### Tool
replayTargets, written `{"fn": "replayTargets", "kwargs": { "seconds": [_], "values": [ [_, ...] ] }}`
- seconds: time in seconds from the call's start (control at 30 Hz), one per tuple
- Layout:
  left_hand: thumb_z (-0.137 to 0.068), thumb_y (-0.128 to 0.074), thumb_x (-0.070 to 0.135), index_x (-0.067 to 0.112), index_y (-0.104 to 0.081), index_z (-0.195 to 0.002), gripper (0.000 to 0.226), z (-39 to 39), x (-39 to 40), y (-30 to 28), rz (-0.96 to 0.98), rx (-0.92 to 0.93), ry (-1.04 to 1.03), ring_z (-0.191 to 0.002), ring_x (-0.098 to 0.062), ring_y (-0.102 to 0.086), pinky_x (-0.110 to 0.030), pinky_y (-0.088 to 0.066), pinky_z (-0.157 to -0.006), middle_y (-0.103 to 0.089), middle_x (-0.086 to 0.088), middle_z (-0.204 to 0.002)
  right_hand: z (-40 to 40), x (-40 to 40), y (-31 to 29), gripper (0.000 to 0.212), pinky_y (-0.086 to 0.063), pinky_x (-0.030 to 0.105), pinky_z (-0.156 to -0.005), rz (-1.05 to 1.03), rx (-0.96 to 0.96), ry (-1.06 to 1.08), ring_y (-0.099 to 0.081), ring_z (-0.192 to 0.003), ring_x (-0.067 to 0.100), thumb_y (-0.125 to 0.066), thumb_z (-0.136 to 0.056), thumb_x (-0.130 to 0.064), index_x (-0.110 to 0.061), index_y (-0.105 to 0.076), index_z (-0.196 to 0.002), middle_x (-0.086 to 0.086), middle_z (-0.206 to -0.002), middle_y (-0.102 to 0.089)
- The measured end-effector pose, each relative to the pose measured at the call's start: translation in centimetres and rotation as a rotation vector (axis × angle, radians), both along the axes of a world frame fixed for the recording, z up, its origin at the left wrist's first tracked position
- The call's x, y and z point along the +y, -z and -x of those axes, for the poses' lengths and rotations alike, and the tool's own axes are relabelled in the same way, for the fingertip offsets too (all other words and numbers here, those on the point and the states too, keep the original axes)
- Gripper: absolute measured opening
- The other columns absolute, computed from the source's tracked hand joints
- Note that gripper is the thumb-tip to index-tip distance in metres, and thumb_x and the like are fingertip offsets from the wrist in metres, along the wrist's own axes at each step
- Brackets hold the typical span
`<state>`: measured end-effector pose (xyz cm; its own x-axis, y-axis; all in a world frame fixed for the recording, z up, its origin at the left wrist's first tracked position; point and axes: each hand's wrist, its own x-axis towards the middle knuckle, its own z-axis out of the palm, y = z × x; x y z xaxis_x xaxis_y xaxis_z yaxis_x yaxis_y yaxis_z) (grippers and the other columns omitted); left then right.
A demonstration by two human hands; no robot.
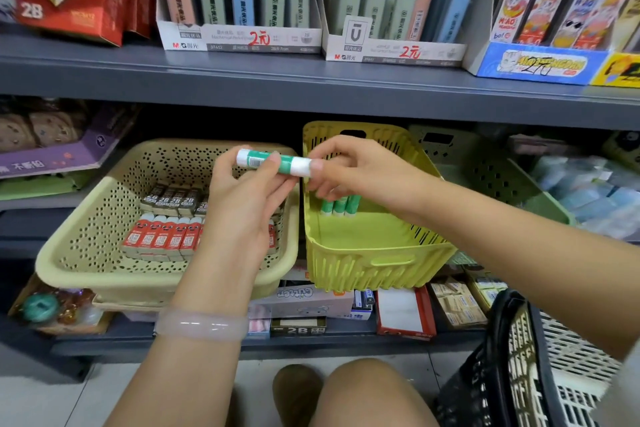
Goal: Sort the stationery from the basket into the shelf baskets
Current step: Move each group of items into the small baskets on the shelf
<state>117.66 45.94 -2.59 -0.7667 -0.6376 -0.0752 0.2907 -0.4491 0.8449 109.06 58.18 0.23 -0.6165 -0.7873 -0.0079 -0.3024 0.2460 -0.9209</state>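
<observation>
Both hands grip one glue stick (273,163) sideways: left hand (242,204) pinches its left part, right hand (349,170) its right cap, above the gap between beige basket (86,246) and green basket (363,267), which holds more glue sticks (339,206)

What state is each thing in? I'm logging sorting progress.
Glue stick: level, held at both ends.
Left hand: grips the stick.
Right hand: pinches its white end.
Green basket: three glue sticks at its back.
Beige basket: erasers in rows.
</observation>
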Motion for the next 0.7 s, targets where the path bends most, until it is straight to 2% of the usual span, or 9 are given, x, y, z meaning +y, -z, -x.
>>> {"fn": "replayTargets", "kwargs": {
  "seconds": [0.07,0.17,0.23,0.3,0.37,0.43,0.5,0.6,0.7],
  "values": [
    [-0.09,-0.057,0.008,0.014,-0.047,-0.102,0.017,0.0,0.6,0.1,0.034,0.004,0.012,-0.081,-0.018,-0.071,-0.026,-0.057,-0.075,-0.066,-0.014,-0.095,-0.4,-0.2,0.1,0.006,-0.056,0.021,-0.069,0.081,-0.056,0.001,-0.066,-0.069,0.009,-0.058,-0.09,-0.017,-0.014,-0.058,-0.095,0.006,-0.081,-0.07],
    [-0.091,-0.056,0.014,0.015,-0.051,-0.101,0.011,0.1,1.1,0.4,0.154,-0.07,0.004,-0.088,-0.017,-0.07,-0.027,-0.056,-0.08,-0.068,-0.011,-0.1,0.3,0.3,0.2,0.005,-0.054,0.017,-0.063,0.168,-0.122,0.077,-0.063,-0.063,0.008,-0.058,-0.089,-0.011,-0.01,-0.06,-0.094,0.005,-0.075,-0.068],
    [-0.091,-0.056,0.02,0.021,-0.054,-0.103,0.013,0.1,0.8,0.7,0.313,-0.175,-0.034,-0.091,-0.01,-0.065,-0.024,-0.051,-0.081,-0.066,-0.002,-0.104,1.4,1.2,0.1,0.005,-0.05,0.015,-0.056,0.166,-0.108,0.181,-0.057,-0.058,0.006,-0.057,-0.09,-0.014,-0.011,-0.061,-0.091,0.001,-0.069,-0.064],
    [-0.09,-0.056,0.023,0.028,-0.055,-0.106,0.016,0.1,0.3,1.0,0.502,-0.254,-0.032,-0.088,0.004,-0.057,-0.014,-0.043,-0.073,-0.063,0.008,-0.107,3.0,2.4,-0.1,0.008,-0.042,0.016,-0.052,0.11,-0.017,0.291,-0.049,-0.052,0.003,-0.059,-0.089,-0.019,-0.015,-0.062,-0.084,-0.003,-0.062,-0.056],
    [-0.09,-0.055,0.022,0.028,-0.057,-0.108,0.019,0.1,-0.1,1.1,0.643,-0.292,0.025,-0.089,0.013,-0.05,-0.008,-0.034,-0.07,-0.059,0.011,-0.11,4.8,3.4,-0.1,0.016,-0.038,0.019,-0.053,-0.131,0.202,0.333,-0.047,-0.052,0.004,-0.061,-0.087,-0.029,-0.016,-0.063,-0.078,-0.004,-0.06,-0.055],
    [-0.091,-0.054,0.02,0.026,-0.058,-0.108,0.019,0.1,-0.3,1.2,0.705,-0.298,0.057,-0.09,0.014,-0.049,-0.007,-0.033,-0.071,-0.059,0.011,-0.11,6.3,3.7,0.4,0.031,-0.039,0.023,-0.059,-0.549,0.478,0.28,-0.054,-0.066,0.014,-0.057,-0.087,-0.041,-0.011,-0.066,-0.086,0.005,-0.074,-0.063],
    [-0.091,-0.053,0.019,0.026,-0.059,-0.104,0.016,0.2,-0.4,1.2,0.729,-0.307,0.055,-0.09,0.013,-0.05,-0.007,-0.034,-0.072,-0.059,0.013,-0.104,7.2,3.2,1.2,0.038,-0.041,0.025,-0.064,-0.846,0.63,0.209,-0.058,-0.079,0.022,-0.052,-0.089,-0.044,-0.009,-0.066,-0.097,0.01,-0.09,-0.066],
    [-0.092,-0.052,0.018,0.027,-0.059,-0.1,0.015,0.3,-0.7,1.4,0.742,-0.322,0.046,-0.087,0.014,-0.05,-0.007,-0.034,-0.069,-0.057,0.021,-0.094,7.8,2.0,2.4,0.035,-0.044,0.026,-0.065,-1.011,0.642,0.159,-0.061,-0.081,0.024,-0.05,-0.09,-0.04,-0.008,-0.066,-0.091,0.008,-0.086,-0.066],
    [-0.092,-0.051,0.018,0.029,-0.059,-0.099,0.015,0.3,-1.1,1.5,0.764,-0.321,0.045,-0.088,0.014,-0.05,-0.007,-0.034,-0.07,-0.056,0.023,-0.094,8.4,1.3,3.4,0.035,-0.046,0.028,-0.072,-1.048,0.577,0.15,-0.06,-0.079,0.02,-0.049,-0.092,-0.037,-0.007,-0.067,-0.098,0.006,-0.085,-0.065]
  ]
}}
